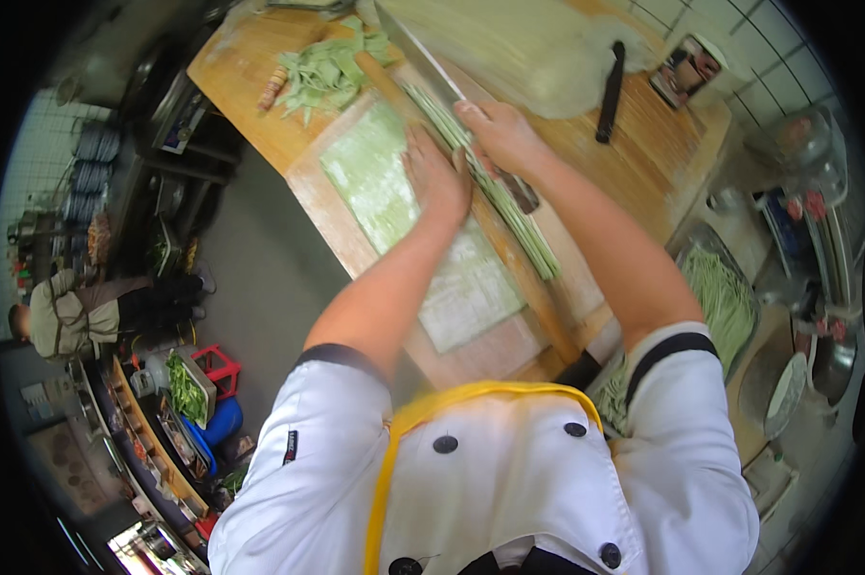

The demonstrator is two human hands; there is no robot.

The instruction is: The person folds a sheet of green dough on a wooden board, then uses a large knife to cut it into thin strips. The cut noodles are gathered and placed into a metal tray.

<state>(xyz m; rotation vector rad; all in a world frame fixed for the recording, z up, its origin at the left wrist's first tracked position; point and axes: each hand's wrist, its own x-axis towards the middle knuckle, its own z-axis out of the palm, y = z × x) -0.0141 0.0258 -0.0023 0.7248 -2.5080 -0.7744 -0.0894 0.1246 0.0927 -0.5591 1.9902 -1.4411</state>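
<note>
A folded sheet of pale green dough, dusted with flour, lies on a floured board. Along its right side runs a long wooden rolling pin. My left hand rests against the pin with fingers stretched out, over the dough's edge. A bundle of thin green noodle strips lies just right of the pin. Closed round a long knife, my right hand is above the strips; the blade points to the far left and blurs slightly. Part of the knife's handle is hidden under my hand.
Flat green dough pieces lie at the far left of the wooden table. Plastic sheeting and a black-handled tool are at the back. A tray of green noodles stands right. A person stands across the aisle.
</note>
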